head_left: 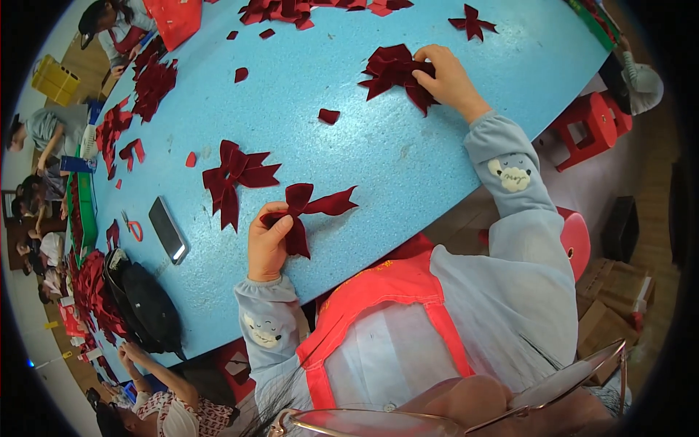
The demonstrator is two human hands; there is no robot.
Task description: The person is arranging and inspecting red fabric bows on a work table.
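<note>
My left hand point(270, 239) pinches a dark red velvet bow point(299, 207) by its left loop, thumb on top, just over the near part of the blue table point(408, 167). Its two tails point right and down. Beyond it lies a small stack of similar bows point(239, 175). Farther off to the right, my right hand point(445, 76) has its thumb and fingers closed on the edge of a pile of dark red bows point(393, 69). How many bows those fingers grip is hidden.
A phone point(168, 230), red-handled scissors point(132, 227) and a black bag point(142, 302) lie at left. Velvet scraps point(329, 116) and ribbon heaps point(154, 84) are scattered about. A single bow point(472, 23) lies far right. Red stools point(586, 131) stand beyond the right edge. Other people sit around the table.
</note>
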